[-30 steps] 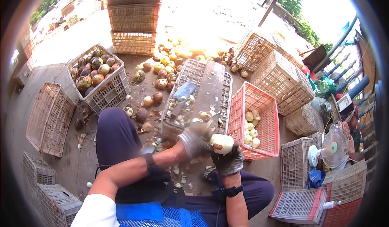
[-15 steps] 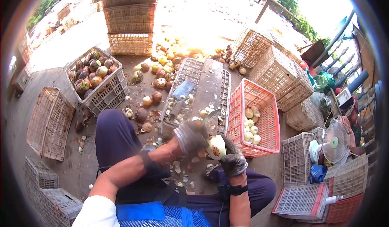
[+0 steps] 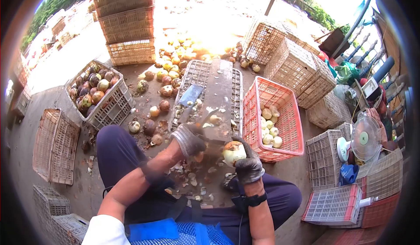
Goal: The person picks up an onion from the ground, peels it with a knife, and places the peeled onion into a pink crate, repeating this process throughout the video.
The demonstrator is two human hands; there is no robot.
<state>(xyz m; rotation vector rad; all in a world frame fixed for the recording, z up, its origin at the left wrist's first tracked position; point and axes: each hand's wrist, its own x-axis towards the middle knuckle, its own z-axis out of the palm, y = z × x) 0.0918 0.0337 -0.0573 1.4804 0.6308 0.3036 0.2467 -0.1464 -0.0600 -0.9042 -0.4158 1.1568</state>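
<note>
Head view: your grey-gloved right hand (image 3: 248, 166), lower centre of frame, has its fingers wrapped round a pale round half-peeled fruit (image 3: 233, 152). Your gloved left hand (image 3: 189, 139), just left of it, is fisted on a blurred thin knife (image 3: 209, 114). A red plastic crate (image 3: 291, 123) sits right.

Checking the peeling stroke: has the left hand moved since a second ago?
Yes. The left hand has drawn leftward, away from the red crate and the fruit in the right hand.

Motion-blurred left hand (image 3: 189, 139), underside of peeled fruit (image 3: 233, 150) hidden by right hand (image 3: 248, 167), far fruit pile (image 3: 192, 48) bleached by glare, stacked crates (image 3: 127, 22) cut at top edge
</note>
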